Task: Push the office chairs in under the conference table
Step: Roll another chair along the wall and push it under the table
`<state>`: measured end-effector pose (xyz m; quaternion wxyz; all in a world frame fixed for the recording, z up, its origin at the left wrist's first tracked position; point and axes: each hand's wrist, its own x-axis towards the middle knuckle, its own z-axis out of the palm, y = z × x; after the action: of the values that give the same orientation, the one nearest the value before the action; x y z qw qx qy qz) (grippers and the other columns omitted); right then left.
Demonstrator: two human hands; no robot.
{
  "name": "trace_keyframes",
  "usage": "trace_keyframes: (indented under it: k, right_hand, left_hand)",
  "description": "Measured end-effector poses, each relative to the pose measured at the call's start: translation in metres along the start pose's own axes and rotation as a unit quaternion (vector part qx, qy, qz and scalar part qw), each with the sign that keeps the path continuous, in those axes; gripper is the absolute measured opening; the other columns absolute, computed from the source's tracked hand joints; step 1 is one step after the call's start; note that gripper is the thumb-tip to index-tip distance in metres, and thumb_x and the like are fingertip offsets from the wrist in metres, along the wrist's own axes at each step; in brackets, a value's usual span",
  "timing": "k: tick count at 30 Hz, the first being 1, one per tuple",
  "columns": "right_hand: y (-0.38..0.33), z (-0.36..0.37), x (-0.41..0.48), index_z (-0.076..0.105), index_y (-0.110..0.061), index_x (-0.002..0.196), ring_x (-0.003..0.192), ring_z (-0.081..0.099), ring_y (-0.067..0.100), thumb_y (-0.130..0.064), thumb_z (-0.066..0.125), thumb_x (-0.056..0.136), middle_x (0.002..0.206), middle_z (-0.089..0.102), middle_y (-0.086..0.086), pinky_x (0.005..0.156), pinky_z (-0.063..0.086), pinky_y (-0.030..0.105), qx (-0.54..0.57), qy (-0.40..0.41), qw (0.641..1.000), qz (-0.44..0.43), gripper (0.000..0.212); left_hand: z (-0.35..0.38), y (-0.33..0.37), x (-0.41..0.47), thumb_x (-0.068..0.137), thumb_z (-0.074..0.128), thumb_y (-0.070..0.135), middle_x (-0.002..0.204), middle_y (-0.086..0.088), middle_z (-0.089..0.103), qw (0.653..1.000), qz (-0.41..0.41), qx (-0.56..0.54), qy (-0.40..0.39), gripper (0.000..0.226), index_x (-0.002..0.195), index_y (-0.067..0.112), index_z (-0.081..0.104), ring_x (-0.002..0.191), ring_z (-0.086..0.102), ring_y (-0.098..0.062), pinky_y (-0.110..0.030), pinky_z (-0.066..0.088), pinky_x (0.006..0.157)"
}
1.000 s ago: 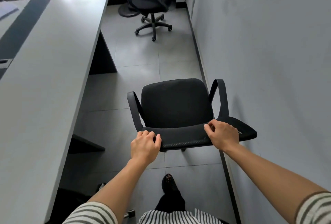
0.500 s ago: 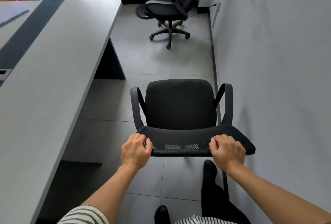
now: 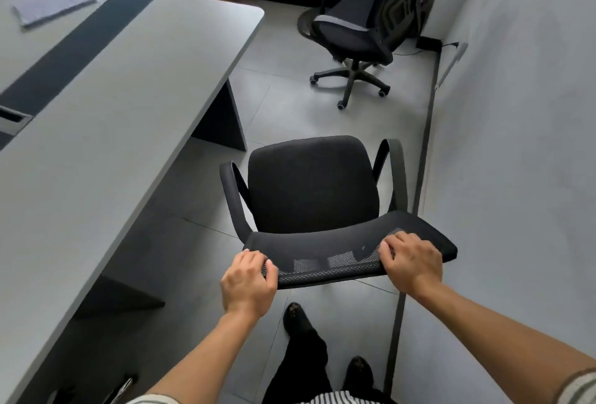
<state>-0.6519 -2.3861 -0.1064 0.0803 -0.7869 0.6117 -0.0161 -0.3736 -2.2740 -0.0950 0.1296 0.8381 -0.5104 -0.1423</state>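
Note:
A black office chair (image 3: 312, 187) with mesh back and two looped armrests stands on the floor between the conference table (image 3: 106, 132) and the right wall, seat facing away from me. My left hand (image 3: 250, 281) grips the left end of its backrest top. My right hand (image 3: 411, 263) grips the right end of the same edge. The long grey table with a dark centre strip fills the left side; the chair is apart from it, right of its edge. A second black swivel chair (image 3: 358, 32) stands at the far right corner.
The grey wall (image 3: 516, 145) runs close along the chair's right side. A dark table leg panel (image 3: 222, 119) stands ahead-left of the chair. Papers (image 3: 51, 3) lie on the far tabletop. Boxes and bags sit at the back. My feet (image 3: 295, 316) are right behind the chair.
I have stepped forward with the chair, both hands still on the backrest. The chair's front has swung slightly left, and the far swivel chair and table end appear closer.

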Motion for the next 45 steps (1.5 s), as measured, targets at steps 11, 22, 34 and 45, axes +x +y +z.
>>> trace_keyframes:
  k: [11, 22, 34, 45]
  right_hand:
    - [-0.034, -0.027, 0.216, 0.069, -0.028, 0.097, 0.084, 0.063, 0.022, -0.059, 0.038, 0.091, 0.093, 0.072, -0.001, 0.071, 0.049, 0.033, 0.049, -0.033, 0.998, 0.026, 0.044]
    - [-0.053, -0.040, 0.344, 0.067, -0.030, 0.091, 0.085, 0.062, 0.028, -0.049, 0.041, 0.087, 0.091, 0.071, 0.004, 0.070, 0.040, 0.034, -0.016, -0.087, 0.987, -0.130, 0.033]
    - [-0.124, -0.036, 0.467, 0.067, -0.032, 0.098, 0.089, 0.064, 0.029, -0.050, 0.045, 0.083, 0.093, 0.073, 0.002, 0.077, 0.049, 0.037, -0.023, -0.132, 0.922, -0.364, 0.033]
    - [-0.194, -0.028, 0.506, 0.067, -0.031, 0.100, 0.092, 0.064, 0.024, -0.049, 0.051, 0.080, 0.094, 0.073, -0.002, 0.081, 0.051, 0.037, -0.027, -0.161, 0.872, -0.461, 0.031]
  left_hand:
    - [-0.004, 0.027, 0.094, 0.087, 0.031, 0.037, 0.086, 0.008, 0.070, 1.000, -0.018, 0.023, -0.006, 0.042, 0.083, 0.023, 0.071, 0.093, 0.064, -0.015, -0.038, 0.048, 0.092]
    - [0.019, 0.078, 0.135, 0.086, 0.037, 0.036, 0.097, -0.002, 0.074, 0.980, -0.183, -0.018, 0.081, 0.044, 0.093, 0.013, 0.073, 0.102, 0.066, -0.022, -0.043, 0.049, 0.094]
    - [0.044, 0.180, 0.157, 0.089, 0.032, 0.039, 0.080, 0.004, 0.068, 0.911, -0.392, -0.032, 0.122, 0.042, 0.077, 0.019, 0.068, 0.084, 0.062, -0.019, -0.036, 0.049, 0.079]
    - [0.050, 0.205, 0.190, 0.088, 0.040, 0.030, 0.076, 0.006, 0.064, 0.893, -0.393, -0.085, 0.202, 0.027, 0.079, 0.019, 0.063, 0.072, 0.058, -0.014, -0.031, 0.051, 0.070]
